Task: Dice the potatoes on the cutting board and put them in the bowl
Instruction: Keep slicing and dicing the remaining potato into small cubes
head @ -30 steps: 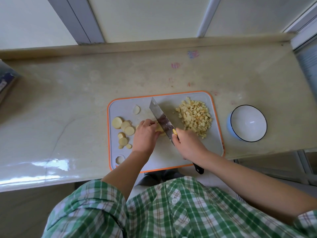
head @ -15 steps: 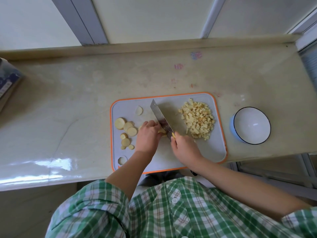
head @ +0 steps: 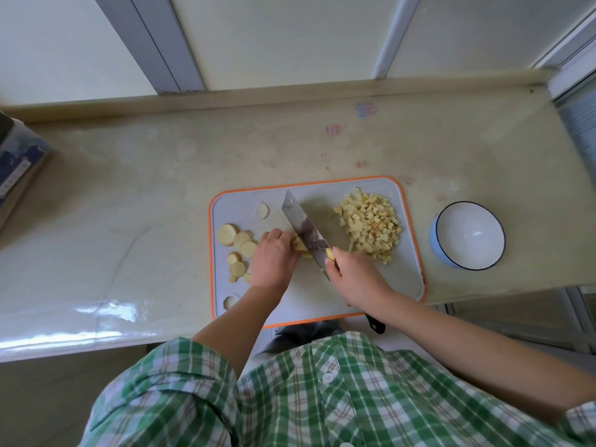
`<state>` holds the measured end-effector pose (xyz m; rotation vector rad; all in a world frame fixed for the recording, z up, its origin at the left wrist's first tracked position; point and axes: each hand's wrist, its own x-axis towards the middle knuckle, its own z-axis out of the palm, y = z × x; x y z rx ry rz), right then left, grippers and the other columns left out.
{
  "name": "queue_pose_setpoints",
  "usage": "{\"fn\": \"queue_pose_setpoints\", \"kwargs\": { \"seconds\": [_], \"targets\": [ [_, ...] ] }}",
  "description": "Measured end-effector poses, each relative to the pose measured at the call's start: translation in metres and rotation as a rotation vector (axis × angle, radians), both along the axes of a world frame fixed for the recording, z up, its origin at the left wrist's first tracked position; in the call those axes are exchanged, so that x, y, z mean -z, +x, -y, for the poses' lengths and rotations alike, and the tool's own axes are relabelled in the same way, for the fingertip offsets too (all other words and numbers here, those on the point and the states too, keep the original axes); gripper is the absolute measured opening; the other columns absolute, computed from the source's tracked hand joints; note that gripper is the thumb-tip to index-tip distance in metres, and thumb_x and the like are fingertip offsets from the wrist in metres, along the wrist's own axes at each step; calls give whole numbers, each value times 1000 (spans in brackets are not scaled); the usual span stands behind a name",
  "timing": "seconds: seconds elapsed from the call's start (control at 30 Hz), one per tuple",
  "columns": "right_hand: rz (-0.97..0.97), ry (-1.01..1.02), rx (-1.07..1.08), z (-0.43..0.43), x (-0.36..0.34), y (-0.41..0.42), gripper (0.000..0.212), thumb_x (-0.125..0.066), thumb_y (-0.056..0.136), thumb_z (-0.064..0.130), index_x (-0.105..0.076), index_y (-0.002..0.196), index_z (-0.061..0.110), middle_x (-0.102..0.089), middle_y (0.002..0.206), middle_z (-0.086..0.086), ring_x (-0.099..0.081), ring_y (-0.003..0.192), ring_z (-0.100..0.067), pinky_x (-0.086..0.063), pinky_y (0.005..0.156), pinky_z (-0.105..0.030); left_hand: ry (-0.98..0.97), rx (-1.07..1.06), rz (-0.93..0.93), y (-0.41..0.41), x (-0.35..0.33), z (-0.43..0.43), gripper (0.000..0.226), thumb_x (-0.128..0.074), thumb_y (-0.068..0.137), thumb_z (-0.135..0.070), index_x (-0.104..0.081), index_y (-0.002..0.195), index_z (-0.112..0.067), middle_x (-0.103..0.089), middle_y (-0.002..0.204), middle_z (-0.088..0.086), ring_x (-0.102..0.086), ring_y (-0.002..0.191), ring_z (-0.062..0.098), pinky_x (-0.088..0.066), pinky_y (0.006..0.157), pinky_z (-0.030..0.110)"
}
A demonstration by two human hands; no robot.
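Note:
A grey cutting board [head: 409, 285] with an orange rim lies on the counter. My right hand [head: 354, 275] grips the handle of a cleaver [head: 306, 232], whose blade stands across the board's middle. My left hand [head: 272, 258] holds down a potato piece [head: 300, 246] right against the blade, fingers curled over it. Round potato slices [head: 240, 241] lie at the board's left. A heap of diced potato [head: 371, 227] sits at the board's right. An empty white bowl [head: 469, 235] with a blue outside stands on the counter to the right of the board.
The pale stone counter [head: 129, 204] runs left to right, with a raised ledge at the back and its front edge just below the board. A dark box [head: 16, 169] sits at the far left. The counter ends just right of the bowl.
The cleaver has dropped and come up again beside the potato piece under my left hand. The view has shifted slightly. Both hands stay in the same places on the board.

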<state>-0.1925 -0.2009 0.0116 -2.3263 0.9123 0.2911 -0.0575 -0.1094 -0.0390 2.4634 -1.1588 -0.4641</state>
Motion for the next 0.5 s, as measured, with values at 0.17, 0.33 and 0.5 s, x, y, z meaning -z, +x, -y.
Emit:
{"fn": "queue_pose_setpoints", "kwargs": {
  "seconds": [0.17,0.33,0.5],
  "targets": [
    [-7,-28,-23,-7,6,3,22,-37,100,21,-39,80,11,-54,65,-13,-57,57,-34,-43,52,-39,-12,-38,-7,-1,0,3,5,-69,78,-8,-69,83,-5,-61,79,13,-53,79,34,-40,68,38],
    [-40,-56,-47,-13,16,5,18,-37,101,21,-38,84,15,-34,61,3,-39,61,-25,-22,51,-34,-5,-25,8,-2,4,5,5,-68,80,-10,-72,83,-9,-61,79,8,-54,78,31,-41,66,37],
    [-41,-38,-40,-15,23,7,16,-35,101,22,-37,86,15,-34,61,3,-41,60,-25,-27,55,-31,-26,-15,7,-1,6,4,8,-69,79,-9,-73,86,-10,-63,79,8,-55,76,32,-43,64,38]
  ]
}}
